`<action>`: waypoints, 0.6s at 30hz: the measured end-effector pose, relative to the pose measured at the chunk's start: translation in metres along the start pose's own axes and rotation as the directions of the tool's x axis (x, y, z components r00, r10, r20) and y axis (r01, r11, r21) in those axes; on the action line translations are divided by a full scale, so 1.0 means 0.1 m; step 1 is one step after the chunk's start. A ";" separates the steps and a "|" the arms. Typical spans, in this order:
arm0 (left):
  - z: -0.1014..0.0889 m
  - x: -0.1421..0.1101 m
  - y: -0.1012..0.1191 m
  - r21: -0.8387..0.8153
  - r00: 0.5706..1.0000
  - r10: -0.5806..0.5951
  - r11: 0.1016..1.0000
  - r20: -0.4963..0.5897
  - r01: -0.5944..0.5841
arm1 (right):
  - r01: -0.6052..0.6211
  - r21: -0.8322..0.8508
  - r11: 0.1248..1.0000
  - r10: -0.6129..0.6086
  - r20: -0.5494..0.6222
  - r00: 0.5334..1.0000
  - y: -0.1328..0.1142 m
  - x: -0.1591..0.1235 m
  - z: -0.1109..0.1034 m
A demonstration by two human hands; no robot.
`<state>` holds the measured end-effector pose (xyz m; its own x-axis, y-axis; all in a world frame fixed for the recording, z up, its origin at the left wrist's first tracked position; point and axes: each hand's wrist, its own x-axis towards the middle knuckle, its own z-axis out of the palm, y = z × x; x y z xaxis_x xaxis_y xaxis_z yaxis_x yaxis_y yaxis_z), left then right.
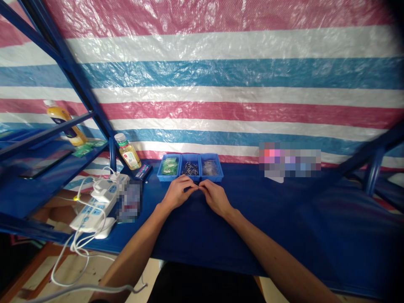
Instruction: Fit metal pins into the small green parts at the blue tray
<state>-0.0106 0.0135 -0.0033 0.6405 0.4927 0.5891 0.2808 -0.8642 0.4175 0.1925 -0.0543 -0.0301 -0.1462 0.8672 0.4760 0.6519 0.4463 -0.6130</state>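
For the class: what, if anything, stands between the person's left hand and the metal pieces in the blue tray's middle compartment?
Only the front wall of the blue tray stands there: the left hand reaches it just below the metal pieces.

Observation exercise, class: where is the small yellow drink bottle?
In the head view, the bottle stands left of the three blue bins, beyond the power strip.

Bare left forearm point(134, 252), bare right forearm point(271, 256), slender left hand point(178, 192), slender right hand point(215, 197), black garment point(205, 284) along the bottom edge
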 end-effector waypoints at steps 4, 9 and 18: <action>-0.01 0.00 0.01 0.000 1.000 -0.014 1.000 -0.004 0.014 | -0.007 -0.017 1.000 0.007 0.004 1.000 -0.01 0.00 -0.01; -0.03 0.01 0.04 0.010 0.999 -0.047 0.999 0.004 0.047 | 0.013 0.018 1.000 -0.013 0.006 1.000 0.00 0.00 0.00; -0.02 0.00 0.04 0.033 0.992 -0.092 0.995 0.088 0.090 | 0.037 0.013 0.999 -0.037 -0.006 0.999 0.02 -0.01 0.01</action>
<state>-0.0111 0.0100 0.0004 0.6719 0.5595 0.4852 0.3603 -0.8194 0.4459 0.1931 -0.0544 -0.0319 -0.1659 0.8489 0.5018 0.6366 0.4808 -0.6030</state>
